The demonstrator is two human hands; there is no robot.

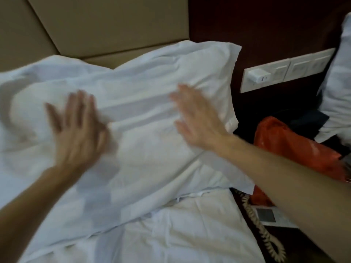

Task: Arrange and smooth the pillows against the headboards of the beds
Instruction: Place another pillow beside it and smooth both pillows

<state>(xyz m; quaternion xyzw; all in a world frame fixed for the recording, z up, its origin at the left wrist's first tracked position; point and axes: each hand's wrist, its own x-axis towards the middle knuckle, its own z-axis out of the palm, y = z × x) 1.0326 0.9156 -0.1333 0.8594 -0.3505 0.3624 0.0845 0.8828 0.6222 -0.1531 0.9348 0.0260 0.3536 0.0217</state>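
Observation:
A large white pillow lies against the beige padded headboard, its case creased. My left hand is flat on its left part, fingers spread, blurred by motion. My right hand rests flat on its right part with the fingers apart. Neither hand grips anything. A second white pillow on the neighbouring bed shows at the right edge, partly cut off.
The white bed sheet fills the foreground. Between the beds a dark nightstand carries an orange plastic bag and a phone with a coiled cord. A white switch panel with a plugged-in charger sits on the dark wall.

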